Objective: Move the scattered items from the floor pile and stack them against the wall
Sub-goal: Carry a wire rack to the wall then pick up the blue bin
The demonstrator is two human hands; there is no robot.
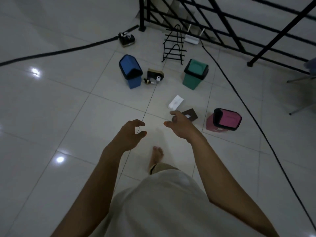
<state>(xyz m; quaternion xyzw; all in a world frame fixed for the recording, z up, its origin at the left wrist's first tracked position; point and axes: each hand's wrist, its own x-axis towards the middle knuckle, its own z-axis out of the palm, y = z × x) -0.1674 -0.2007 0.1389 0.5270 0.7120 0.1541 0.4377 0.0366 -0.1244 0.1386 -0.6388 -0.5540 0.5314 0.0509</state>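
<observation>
Standing on the glossy white tiled floor [68,103], we hold both arms out in front. Our left hand [131,134] hangs loosely curled and holds nothing. Ahead of it stands a blue plastic swing-lid bin [130,71], with small dark odds and ends [153,76] just beside it. Our right hand [179,125] is likewise relaxed and holds nothing, above a flat brown square plate [190,115] and near a flat white rectangular plate [176,101]. Farther right stand a green swing-lid bin [195,74] and a pink swing-lid bin [224,119].
</observation>
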